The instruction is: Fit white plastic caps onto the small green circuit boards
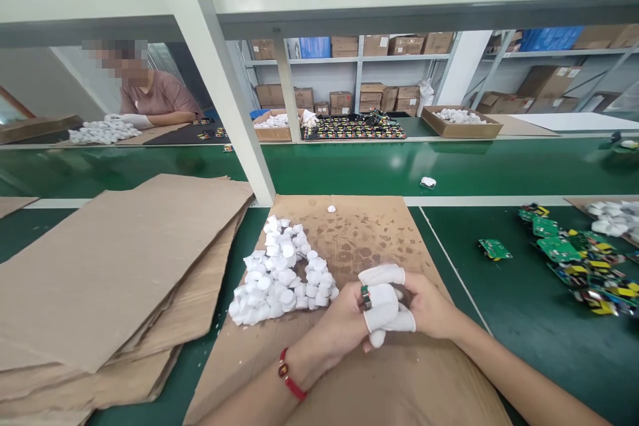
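Over the cardboard sheet (349,373), my left hand (352,316) and my right hand (424,299) meet, with white covers on several fingertips. The left fingers are closed on a small circuit board (366,297), of which only a green and dark edge shows. Pressed in against the same spot, the right fingers are closed too; what they grip is hidden behind the finger covers. To the left of my hands lies a heap of white, soft-looking round lumps (284,273). One small white lump (331,209) sits apart near the sheet's far edge.
Stacked cardboard sheets (110,266) lie at left. On the right are piled circuit boards (584,253) and one separate board (492,249). A white-topped piece (428,182) rests on the green conveyor (349,166). A slanted post (214,73) rises ahead; a co-worker (157,96) sits beyond.
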Demonstrator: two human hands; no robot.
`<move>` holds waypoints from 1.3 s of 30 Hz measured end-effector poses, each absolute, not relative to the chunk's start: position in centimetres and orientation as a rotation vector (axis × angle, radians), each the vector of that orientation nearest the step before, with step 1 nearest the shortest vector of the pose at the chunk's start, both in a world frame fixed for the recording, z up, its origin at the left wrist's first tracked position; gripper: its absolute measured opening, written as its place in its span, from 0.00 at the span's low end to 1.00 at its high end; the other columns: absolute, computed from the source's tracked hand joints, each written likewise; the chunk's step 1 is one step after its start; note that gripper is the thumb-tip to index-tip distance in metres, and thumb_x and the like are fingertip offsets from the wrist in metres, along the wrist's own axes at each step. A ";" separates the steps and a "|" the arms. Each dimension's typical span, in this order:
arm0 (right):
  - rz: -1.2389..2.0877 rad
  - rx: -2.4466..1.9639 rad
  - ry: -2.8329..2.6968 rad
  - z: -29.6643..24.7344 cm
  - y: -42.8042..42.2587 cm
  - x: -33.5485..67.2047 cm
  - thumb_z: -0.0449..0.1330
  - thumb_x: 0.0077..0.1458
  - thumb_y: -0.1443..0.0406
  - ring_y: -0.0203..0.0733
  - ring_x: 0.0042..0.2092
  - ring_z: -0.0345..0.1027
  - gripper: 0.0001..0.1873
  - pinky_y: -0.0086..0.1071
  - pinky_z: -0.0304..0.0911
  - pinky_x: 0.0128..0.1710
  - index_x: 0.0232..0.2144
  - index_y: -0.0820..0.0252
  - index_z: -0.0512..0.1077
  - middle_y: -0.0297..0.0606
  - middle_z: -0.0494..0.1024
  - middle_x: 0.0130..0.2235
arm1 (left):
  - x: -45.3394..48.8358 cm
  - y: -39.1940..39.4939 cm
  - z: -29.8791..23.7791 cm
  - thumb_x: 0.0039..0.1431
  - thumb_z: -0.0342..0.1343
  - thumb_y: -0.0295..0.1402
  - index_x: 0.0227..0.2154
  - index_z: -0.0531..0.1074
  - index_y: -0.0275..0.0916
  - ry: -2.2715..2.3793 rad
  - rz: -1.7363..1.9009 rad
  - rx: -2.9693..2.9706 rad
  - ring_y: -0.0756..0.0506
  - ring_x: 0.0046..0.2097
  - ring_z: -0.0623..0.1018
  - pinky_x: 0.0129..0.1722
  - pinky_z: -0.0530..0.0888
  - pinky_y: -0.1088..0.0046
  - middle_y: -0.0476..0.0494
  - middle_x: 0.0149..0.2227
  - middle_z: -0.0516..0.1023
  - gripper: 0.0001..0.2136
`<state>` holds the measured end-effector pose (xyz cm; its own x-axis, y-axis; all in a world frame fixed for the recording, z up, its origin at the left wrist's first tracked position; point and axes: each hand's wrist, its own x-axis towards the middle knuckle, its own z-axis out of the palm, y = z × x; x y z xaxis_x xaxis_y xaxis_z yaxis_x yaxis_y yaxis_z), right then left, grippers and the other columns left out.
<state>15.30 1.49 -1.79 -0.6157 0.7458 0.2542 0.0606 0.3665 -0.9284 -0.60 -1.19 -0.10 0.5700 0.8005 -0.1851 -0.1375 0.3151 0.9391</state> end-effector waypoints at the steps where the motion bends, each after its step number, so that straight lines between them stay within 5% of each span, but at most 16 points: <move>1: 1.267 -0.674 -1.960 -1.8 1.5 15.3 0.68 0.42 0.60 0.45 0.45 0.67 0.26 0.36 0.64 0.45 0.46 0.56 0.70 0.43 0.72 0.45 | -0.6 -1.2 -0.1 0.49 0.59 0.39 0.33 0.72 0.32 0.734 0.699 1.085 0.59 0.14 0.60 0.11 0.57 0.86 0.55 0.14 0.65 0.14; 10: 0.959 -0.617 -2.078 -1.5 1.2 15.4 0.67 0.44 0.59 0.46 0.44 0.69 0.24 0.38 0.64 0.45 0.46 0.54 0.71 0.44 0.75 0.42 | -0.6 -1.3 0.4 0.45 0.61 0.39 0.32 0.74 0.32 0.732 0.684 1.139 0.57 0.14 0.62 0.12 0.60 0.84 0.55 0.14 0.67 0.15; 18: 0.619 -0.541 -2.188 -0.9 0.9 15.0 0.64 0.47 0.64 0.48 0.43 0.68 0.24 0.40 0.65 0.40 0.48 0.54 0.68 0.44 0.75 0.42 | -0.4 -1.1 0.0 0.43 0.63 0.36 0.24 0.74 0.33 0.637 0.892 1.226 0.53 0.28 0.68 0.29 0.65 0.79 0.50 0.24 0.72 0.09; 29: 0.526 -0.578 -2.269 -1.2 0.9 15.1 0.63 0.49 0.64 0.47 0.44 0.68 0.21 0.40 0.64 0.43 0.47 0.52 0.69 0.44 0.75 0.45 | -0.5 -0.9 -0.4 0.41 0.62 0.33 0.15 0.60 0.34 0.744 0.839 1.223 0.55 0.26 0.58 0.24 0.55 0.79 0.54 0.20 0.58 0.15; 39: 0.566 -0.663 -2.289 -1.5 1.0 14.9 0.61 0.50 0.63 0.47 0.44 0.70 0.25 0.38 0.67 0.44 0.52 0.53 0.65 0.45 0.73 0.47 | -0.3 -1.0 0.0 0.47 0.57 0.44 0.18 0.69 0.33 0.741 0.896 1.215 0.53 0.26 0.61 0.26 0.58 0.78 0.51 0.19 0.64 0.17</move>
